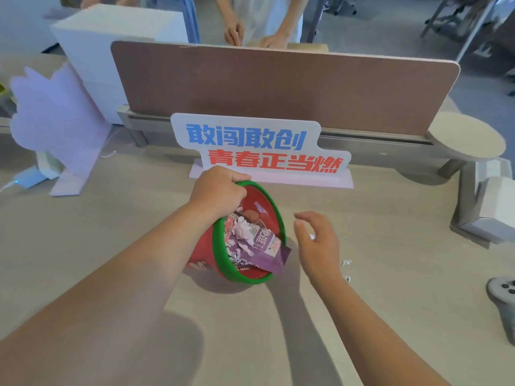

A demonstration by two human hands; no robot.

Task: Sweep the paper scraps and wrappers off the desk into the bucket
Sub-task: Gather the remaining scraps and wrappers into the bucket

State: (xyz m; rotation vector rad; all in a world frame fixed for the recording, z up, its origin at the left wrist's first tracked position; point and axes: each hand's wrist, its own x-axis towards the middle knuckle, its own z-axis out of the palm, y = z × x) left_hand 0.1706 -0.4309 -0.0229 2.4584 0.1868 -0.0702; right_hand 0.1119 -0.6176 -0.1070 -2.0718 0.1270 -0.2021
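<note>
A red bucket with a green rim (276,213) rests tilted on the desk, its mouth facing right and towards me. My left hand (217,190) grips its upper rim. Inside lie crumpled paper scraps (241,231) and a purple wrapper (269,250) that pokes out over the lower rim. My right hand (317,243) hovers just right of the bucket mouth, fingers apart, palm towards the bucket. A tiny white scrap (312,237) shows at its fingers. Two small white scraps (346,262) lie on the desk right of that hand.
A white sign with blue and red lettering (250,151) stands behind the bucket, before a brown desk divider (278,87). A lilac cut-out board (55,121) stands at left. A grey object (501,296) sits at the right edge. A person's hands (250,34) show beyond the divider.
</note>
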